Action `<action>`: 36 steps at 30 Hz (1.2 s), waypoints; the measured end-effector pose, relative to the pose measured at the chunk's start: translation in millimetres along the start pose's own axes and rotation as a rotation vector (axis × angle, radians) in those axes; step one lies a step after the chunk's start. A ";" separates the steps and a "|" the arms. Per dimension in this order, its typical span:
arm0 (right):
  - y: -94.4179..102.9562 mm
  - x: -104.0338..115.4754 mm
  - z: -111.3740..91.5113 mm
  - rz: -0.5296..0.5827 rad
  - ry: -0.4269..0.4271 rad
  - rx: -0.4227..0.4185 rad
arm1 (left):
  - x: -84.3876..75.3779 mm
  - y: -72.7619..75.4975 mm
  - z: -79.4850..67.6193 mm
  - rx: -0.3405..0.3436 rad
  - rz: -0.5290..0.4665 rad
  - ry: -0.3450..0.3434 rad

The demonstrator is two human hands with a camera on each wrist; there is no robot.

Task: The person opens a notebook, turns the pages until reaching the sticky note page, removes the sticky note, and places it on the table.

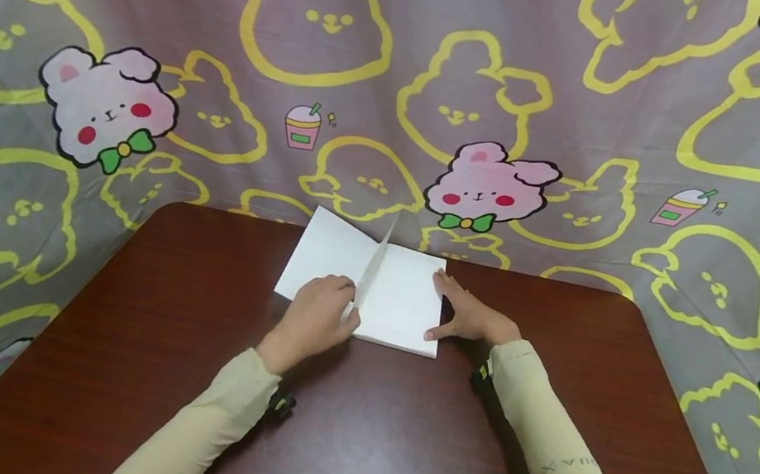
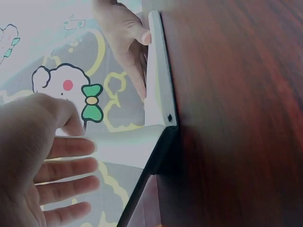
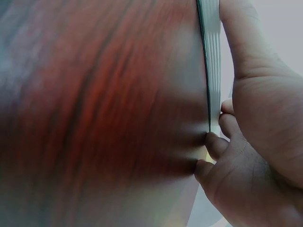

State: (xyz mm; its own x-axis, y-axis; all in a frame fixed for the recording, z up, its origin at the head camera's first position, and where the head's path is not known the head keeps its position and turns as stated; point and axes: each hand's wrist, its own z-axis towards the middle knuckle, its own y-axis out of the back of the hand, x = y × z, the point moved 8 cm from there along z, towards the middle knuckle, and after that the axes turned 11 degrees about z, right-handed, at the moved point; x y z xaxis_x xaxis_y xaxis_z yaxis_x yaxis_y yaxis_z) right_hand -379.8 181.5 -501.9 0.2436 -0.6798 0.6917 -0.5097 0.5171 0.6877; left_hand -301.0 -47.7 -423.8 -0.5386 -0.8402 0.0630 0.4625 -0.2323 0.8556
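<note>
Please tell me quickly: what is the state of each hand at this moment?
Left hand: open, beside the raised page; whether it touches the page cannot be told.
Right hand: open, spread at the right edge of the notebook.

Head camera peers forward and down from above; both wrist views, low, close, tipped sideways, share the open notebook [image 1: 403, 300].

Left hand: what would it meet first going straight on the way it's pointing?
Probably the raised page, close ahead of the left hand; whether they touch is unclear.
</note>
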 end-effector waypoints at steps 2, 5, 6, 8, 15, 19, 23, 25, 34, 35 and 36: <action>0.6 0.3 0.3 0.001 0.002 -0.002 | 2.0 6.4 1.2 -0.044 -0.007 0.031; 0.5 0.4 0.5 0.001 0.002 -0.001 | 5.4 16.5 2.0 -0.100 -0.028 0.071; 0.2 0.2 0.7 0.002 0.000 0.001 | 6.6 19.8 2.2 -0.115 -0.036 0.082; -0.4 -0.1 0.6 0.002 -0.004 0.005 | 9.3 25.1 2.8 -0.135 -0.036 0.101; 1.1 0.4 4.2 0.006 0.013 0.004 | 16.6 42.7 5.7 -0.196 0.022 0.125; 1.0 -0.5 5.3 0.002 0.017 0.009 | 18.9 51.7 6.4 -0.224 0.045 0.125; 0.2 -0.7 6.0 0.001 0.016 0.019 | 21.6 54.9 4.6 -0.225 0.057 0.129; 0.9 -0.4 5.8 0.005 0.015 0.021 | 22.9 54.7 3.4 -0.216 0.061 0.132; 4.4 -4.0 5.6 -0.003 0.026 0.033 | 30.1 54.9 -6.5 -0.167 0.053 0.162; 3.9 -4.3 5.1 -0.001 0.023 0.039 | 31.1 54.8 -7.8 -0.156 0.051 0.167; 3.6 -4.8 4.6 0.001 0.019 0.044 | 32.5 54.5 -9.2 -0.144 0.047 0.173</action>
State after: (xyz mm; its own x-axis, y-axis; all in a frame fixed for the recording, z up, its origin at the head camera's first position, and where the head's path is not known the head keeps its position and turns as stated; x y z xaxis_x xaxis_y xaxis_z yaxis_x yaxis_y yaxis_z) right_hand -386.6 184.2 -503.7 0.2583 -0.6694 0.6965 -0.5455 0.4940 0.6771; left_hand -286.8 -92.1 -379.8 -0.3906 -0.9205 0.0011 0.5870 -0.2481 0.7706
